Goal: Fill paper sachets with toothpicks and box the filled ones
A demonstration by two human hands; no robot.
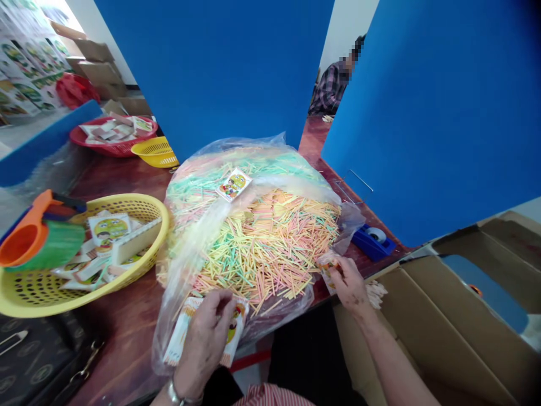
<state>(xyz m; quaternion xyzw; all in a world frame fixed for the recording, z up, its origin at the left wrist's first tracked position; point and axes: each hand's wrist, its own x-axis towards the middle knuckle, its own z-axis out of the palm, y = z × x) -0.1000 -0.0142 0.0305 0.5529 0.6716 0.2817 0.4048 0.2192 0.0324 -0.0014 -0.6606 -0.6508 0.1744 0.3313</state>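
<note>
A big clear plastic bag [198,225] lies open on the brown table [122,180], heaped with thin pastel-coloured sticks [270,237]. At its near edge my left hand [205,338] is closed on a small printed packet [186,330] filled with sticks. My right hand [349,282] pinches another small packet [327,265] at the heap's right edge, its fingers bent around it. A loose printed packet [234,184] rests on top of the bag further back.
A yellow basket [152,211] at left holds packets and orange and green scoops [40,237]. Behind stand a smaller yellow basket [156,151] and a red basket [114,148]. A blue tape dispenser [374,239] and an open cardboard box [456,316] are at right. Blue partitions [422,113] enclose the table; another person [333,84] sits beyond.
</note>
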